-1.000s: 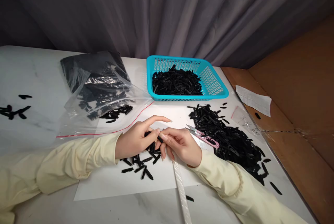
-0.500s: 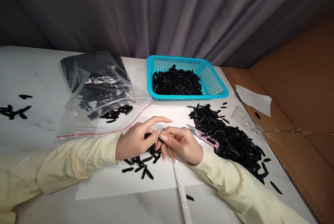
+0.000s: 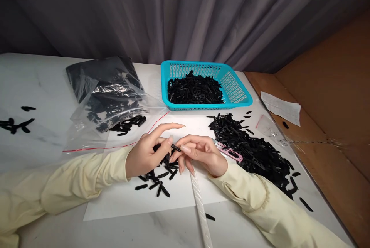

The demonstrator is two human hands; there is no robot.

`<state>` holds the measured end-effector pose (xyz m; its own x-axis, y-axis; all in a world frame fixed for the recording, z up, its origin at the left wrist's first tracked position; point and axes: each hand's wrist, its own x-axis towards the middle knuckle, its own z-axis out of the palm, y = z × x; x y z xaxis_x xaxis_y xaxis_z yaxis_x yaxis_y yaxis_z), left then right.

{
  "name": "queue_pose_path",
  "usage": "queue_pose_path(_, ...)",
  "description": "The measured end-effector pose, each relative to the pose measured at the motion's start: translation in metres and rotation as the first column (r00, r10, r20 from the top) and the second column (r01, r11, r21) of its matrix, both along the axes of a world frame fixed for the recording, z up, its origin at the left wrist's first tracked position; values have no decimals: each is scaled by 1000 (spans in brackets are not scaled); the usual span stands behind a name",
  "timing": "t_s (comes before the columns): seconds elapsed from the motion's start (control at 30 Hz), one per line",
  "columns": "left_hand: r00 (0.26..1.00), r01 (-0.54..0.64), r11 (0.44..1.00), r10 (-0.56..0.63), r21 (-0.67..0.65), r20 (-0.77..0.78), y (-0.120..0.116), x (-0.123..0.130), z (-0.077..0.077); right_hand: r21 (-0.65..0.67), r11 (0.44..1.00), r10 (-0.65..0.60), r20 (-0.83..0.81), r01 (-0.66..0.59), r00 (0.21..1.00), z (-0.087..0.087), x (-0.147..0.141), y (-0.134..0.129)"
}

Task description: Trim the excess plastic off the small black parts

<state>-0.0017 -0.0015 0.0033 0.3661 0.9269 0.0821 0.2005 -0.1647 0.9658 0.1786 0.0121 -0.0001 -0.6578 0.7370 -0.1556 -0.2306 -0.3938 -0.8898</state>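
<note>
My left hand point(image 3: 148, 154) is closed, with a slim black piece point(image 3: 175, 147) pinched at the thumb; the index finger is stretched out above it. More black shows behind the thumb, partly hidden. From the other side, my right hand point(image 3: 204, 154) has its thumb and index finger closed on the same piece's end, its lower fingers hanging loosely. Beneath the hands, several loose black pieces point(image 3: 164, 191) lie on a white sheet point(image 3: 115, 207). Close to my right hand, pink-handled thread snips point(image 3: 238, 157) rest against a large heap of black pieces point(image 3: 260, 159).
A turquoise basket point(image 3: 208, 107) of black pieces stands at the back. A clear zip bag point(image 3: 83, 134) lies left, holding black pieces. A white twisted-pattern strip point(image 3: 200, 213) runs toward the front edge. White paper point(image 3: 281, 109) lies on cardboard point(image 3: 326, 105) at right.
My hands have drawn slightly apart, and the black piece between them now shows more clearly. My right hand has shifted a little right, covering the snips' blades more.
</note>
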Motion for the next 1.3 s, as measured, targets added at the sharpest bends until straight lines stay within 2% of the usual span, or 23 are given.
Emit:
queue_pose_path(0.13,1000,-17,999,17,28,-6,-2,0,0,-17,1000,-8,17,8,1000,1,-1,-1)
queue_pose_path(0.67,1000,4,1000,-5,18,19,0,1,2,-28,984,-173,37,174,984,-3,-4,0)
queue_pose_path(0.9,998,40,999,-42,36,44,2,0,-2,18,972,-235,112,235,965,-4,-4,1)
queue_pose_path(1.07,999,44,999,-44,24,4,2,-1,-4,63,964,-264,160,257,951,-7,-5,-1)
queue_pose_path(1.13,999,40,999,-40,19,0,2,-1,-3,99,958,-282,176,268,943,-5,-4,-1)
queue_pose_path(1.2,1000,30,1000,-30,4,3,4,0,-2,192,939,-320,199,284,926,1,0,3)
queue_pose_path(1.23,1000,18,1000,-18,-7,4,4,0,-1,278,912,-363,213,300,907,6,4,9)
queue_pose_path(1.27,1000,5,1000,-4,-20,8,5,1,0,390,862,-429,226,322,875,13,10,17)
queue_pose_path(1.3,1000,-8,999,9,-34,14,6,1,0,526,780,-516,232,340,825,21,16,27)
